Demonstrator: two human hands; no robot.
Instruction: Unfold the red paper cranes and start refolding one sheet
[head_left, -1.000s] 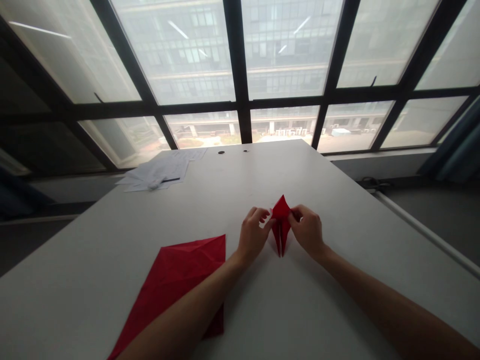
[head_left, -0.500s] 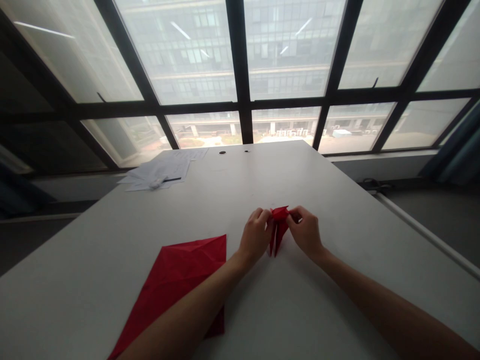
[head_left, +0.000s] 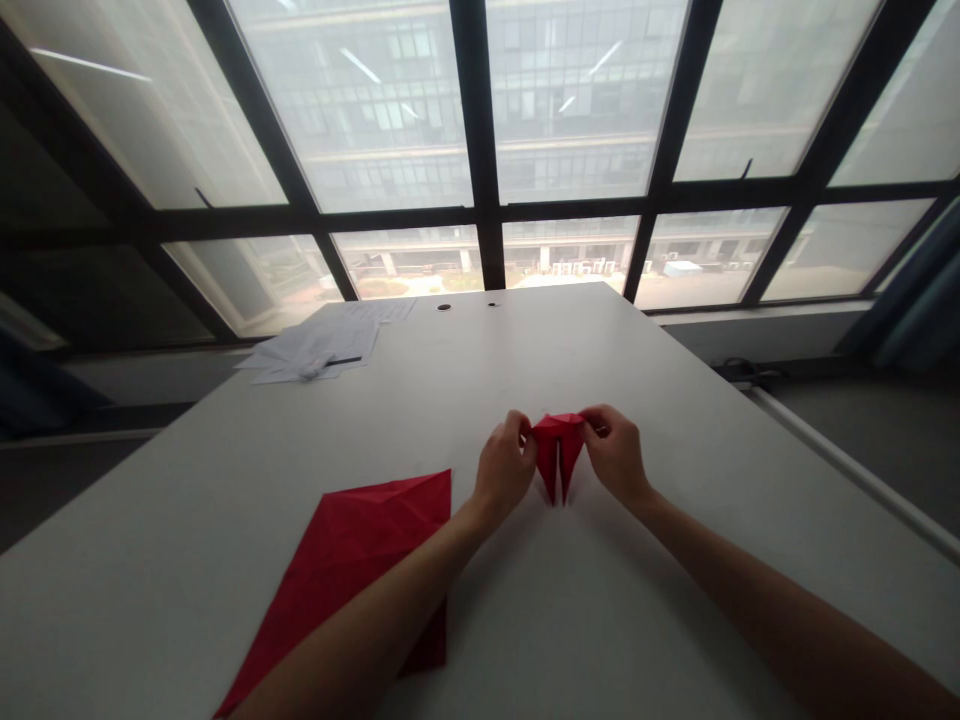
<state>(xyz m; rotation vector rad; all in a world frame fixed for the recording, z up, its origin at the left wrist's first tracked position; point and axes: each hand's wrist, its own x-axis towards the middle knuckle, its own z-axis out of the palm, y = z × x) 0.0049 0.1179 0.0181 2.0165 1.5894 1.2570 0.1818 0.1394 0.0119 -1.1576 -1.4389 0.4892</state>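
A small folded red paper figure (head_left: 551,455) is held up between my two hands over the white table (head_left: 637,610). Two narrow points hang down from it, with a slit between them. My left hand (head_left: 508,460) pinches its left upper corner between thumb and fingers. On the other side, my right hand (head_left: 615,452) pinches the right upper corner. A larger sheet of creased red paper (head_left: 360,540) lies to the left, partly hidden under my left forearm.
Several white paper sheets (head_left: 322,335) lie at the table's far left, with a dark pen-like object (head_left: 345,361) on them. Two small dark holes show near the far edge. Large windows (head_left: 397,110) stand behind the table, and a blue curtain (head_left: 904,290) hangs at the right.
The folded paper's top has been spread wider, and it now faces me more squarely. My hands have moved slightly apart, both still pinching its corners. The larger red sheet stays put.
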